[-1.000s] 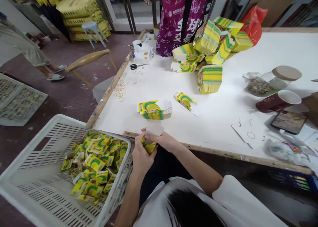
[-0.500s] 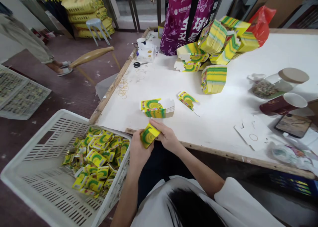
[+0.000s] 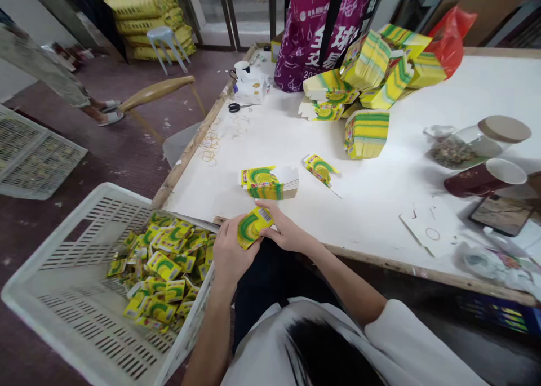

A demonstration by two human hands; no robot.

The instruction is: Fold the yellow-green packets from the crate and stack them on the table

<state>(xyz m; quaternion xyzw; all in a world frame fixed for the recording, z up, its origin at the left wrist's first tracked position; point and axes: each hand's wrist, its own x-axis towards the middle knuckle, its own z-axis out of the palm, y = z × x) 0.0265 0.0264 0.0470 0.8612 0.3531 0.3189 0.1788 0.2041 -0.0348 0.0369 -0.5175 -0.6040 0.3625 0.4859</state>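
Observation:
A small yellow-and-green cardboard box (image 3: 252,228) is held between both hands at the table's front edge. My left hand (image 3: 231,248) is closed round its left side. The fingers and thumb of my right hand (image 3: 285,228) grip its right end, where a barcode shows. Just beyond lies a stack of flattened boxes (image 3: 268,183), and a single flat box (image 3: 321,171) rests to its right. Left of my hands, a white plastic crate (image 3: 84,282) holds many similar small boxes (image 3: 164,267).
Bundles of flat boxes (image 3: 367,133) lie at the back beside a purple bag (image 3: 302,36). Scissors (image 3: 235,107) and rubber bands (image 3: 210,146) are near the left edge. A glass jar (image 3: 473,143), a dark red mug (image 3: 477,178) and a phone (image 3: 501,214) are at right. A person's legs (image 3: 54,70) show at left.
The box between my hands has turned so that its barcode end now shows. My right fingers have shifted onto that end. The other things on the table stay in place.

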